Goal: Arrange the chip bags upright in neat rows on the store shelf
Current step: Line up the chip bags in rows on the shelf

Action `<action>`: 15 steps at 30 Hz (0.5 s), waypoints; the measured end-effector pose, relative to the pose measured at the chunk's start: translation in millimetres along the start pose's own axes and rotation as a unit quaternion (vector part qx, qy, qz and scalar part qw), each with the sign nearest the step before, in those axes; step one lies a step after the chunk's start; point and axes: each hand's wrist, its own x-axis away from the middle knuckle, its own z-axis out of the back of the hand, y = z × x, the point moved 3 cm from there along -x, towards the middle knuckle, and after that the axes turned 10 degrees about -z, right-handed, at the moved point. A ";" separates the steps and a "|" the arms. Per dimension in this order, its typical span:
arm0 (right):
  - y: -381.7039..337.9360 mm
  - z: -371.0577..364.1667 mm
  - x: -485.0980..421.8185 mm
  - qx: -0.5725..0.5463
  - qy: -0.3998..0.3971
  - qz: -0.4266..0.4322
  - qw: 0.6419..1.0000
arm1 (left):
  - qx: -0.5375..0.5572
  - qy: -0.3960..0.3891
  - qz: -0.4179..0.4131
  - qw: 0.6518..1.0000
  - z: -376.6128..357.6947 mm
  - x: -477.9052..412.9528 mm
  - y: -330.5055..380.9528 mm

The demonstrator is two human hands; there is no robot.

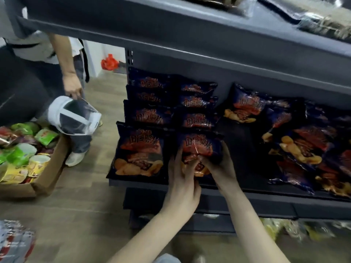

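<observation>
Lower half of the front chip bag (199, 146) is hidden by both hands, print blurred. Left hand (182, 186) and right hand (218, 168): grip clamped on it. It's in the second row at the shelf (266, 194) front edge, upright, long axis vertical. Two rows of four at the left end. Right pile (303, 147) lies flat, maybe five bags.

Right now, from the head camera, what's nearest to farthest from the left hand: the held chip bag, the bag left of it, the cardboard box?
1. Held chip bag: gripped by left hand.
2. Front-left chip bag: just leftward.
3. Cardboard box: floor, far left.
</observation>
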 end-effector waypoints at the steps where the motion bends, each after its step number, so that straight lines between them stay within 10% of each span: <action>1: -0.2 -2.1 1.3 0.007 0.013 0.001 1.000 | -0.002 -0.003 -0.001 1.000 -1.1 -0.1 -1.1; 15: 2.5 4.9 7.0 0.010 0.051 0.027 0.998 | 0.029 0.052 0.043 0.997 -9.2 -4.9 -2.5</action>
